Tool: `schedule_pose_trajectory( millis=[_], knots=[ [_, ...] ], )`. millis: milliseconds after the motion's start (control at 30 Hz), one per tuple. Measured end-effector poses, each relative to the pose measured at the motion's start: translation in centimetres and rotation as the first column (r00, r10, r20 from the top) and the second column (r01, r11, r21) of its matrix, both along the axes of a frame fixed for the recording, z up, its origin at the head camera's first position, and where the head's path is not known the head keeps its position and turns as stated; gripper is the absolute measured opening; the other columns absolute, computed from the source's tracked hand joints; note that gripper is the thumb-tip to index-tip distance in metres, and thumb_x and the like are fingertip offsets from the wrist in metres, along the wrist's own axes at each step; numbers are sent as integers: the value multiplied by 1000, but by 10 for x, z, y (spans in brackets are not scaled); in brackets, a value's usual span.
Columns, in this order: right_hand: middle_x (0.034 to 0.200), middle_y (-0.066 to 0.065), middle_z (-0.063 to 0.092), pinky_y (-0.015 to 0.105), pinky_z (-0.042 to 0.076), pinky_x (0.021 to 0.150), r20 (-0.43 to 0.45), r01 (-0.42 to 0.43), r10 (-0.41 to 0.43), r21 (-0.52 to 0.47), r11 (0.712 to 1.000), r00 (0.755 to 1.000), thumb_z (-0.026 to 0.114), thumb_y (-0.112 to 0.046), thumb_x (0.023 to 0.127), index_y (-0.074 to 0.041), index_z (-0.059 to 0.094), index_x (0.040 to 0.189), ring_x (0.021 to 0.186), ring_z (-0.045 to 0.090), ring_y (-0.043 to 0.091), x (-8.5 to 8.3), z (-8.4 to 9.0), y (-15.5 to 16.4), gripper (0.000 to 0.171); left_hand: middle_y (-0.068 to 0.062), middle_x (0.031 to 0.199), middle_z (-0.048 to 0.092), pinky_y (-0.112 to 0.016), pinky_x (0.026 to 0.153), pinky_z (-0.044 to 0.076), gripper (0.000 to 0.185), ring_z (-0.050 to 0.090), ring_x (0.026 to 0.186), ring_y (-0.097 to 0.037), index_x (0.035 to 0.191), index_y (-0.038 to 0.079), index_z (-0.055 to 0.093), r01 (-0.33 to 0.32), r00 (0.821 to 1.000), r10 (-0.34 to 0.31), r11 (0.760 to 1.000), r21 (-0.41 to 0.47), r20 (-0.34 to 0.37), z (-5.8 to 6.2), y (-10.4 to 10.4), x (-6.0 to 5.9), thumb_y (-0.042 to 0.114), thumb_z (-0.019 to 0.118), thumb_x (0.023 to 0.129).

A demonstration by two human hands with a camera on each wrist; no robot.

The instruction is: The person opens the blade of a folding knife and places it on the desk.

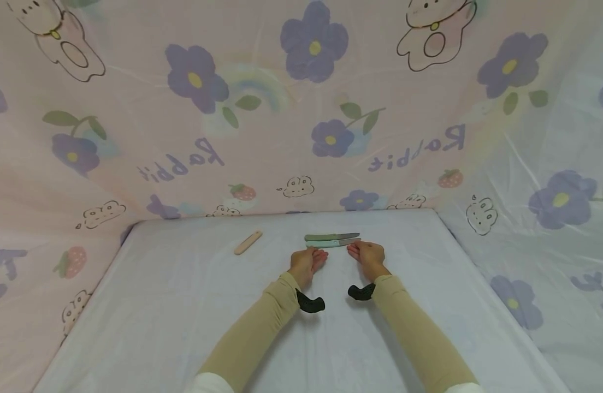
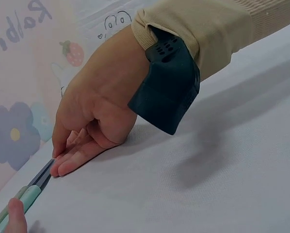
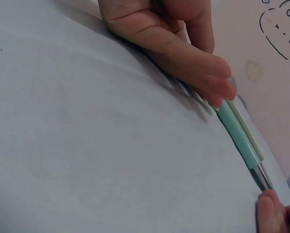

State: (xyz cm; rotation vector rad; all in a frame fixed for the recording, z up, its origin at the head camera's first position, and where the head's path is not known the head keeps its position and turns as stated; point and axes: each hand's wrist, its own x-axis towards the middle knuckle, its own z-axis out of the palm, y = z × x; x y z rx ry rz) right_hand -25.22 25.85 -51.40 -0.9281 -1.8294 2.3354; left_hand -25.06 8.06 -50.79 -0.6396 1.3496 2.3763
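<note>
We see a mint-green knife [image 1: 331,244] with a grey blade beside an olive-green knife [image 1: 331,237], and a pale peach handle [image 1: 248,242] left of them. Our sleeves [image 1: 262,327] are beige, the wrist mounts [image 1: 310,303] black. The worktop [image 1: 183,305] is white; the backdrop [image 1: 301,109] is pink with purple flowers, strawberries and rabbits.

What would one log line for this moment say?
left hand: fingertips touch teal knife end | right hand: fingertips touch its other end | green knife: alongside | beige piece: apart, leftward
</note>
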Motion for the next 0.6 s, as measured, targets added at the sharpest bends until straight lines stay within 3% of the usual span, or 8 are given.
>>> schedule_pose_trajectory(
  millis=[233,367,500,600],
  knots=[
    [114,23,58,27,52,80,-20,-25,25,-6,1000,999,52,-9,95,8,49,124,101,62,23,2,2,0,33,-23,101,64,-30,73,55,24,67,85,-24,111,-10,56,12,999,-13,1000,-15,-33,-2,-1,1,7,47,96],
    [111,22,58,28,52,80,-25,-63,63,11,998,998,50,-11,96,7,47,124,98,63,23,3,1,0,33,-22,103,63,-29,75,54,26,66,88,-24,113,-9,54,52,995,-54,998,-26,-83,-7,-2,5,10,48,96],
    [110,19,56,29,52,80,-49,-124,124,2,992,991,47,-13,98,7,44,127,95,64,21,4,-2,4,35,-24,111,59,-31,80,52,33,64,94,-24,120,-9,48,133,979,-133,991,-14,-157,-11,-13,11,13,50,96],
    [108,17,56,30,52,81,-72,-156,156,3,988,985,46,-13,98,8,42,127,91,64,19,5,-1,6,36,-26,117,56,-33,83,51,36,63,98,-26,126,-9,45,173,958,-180,984,-49,-222,-8,-27,12,11,49,97]
  ],
)
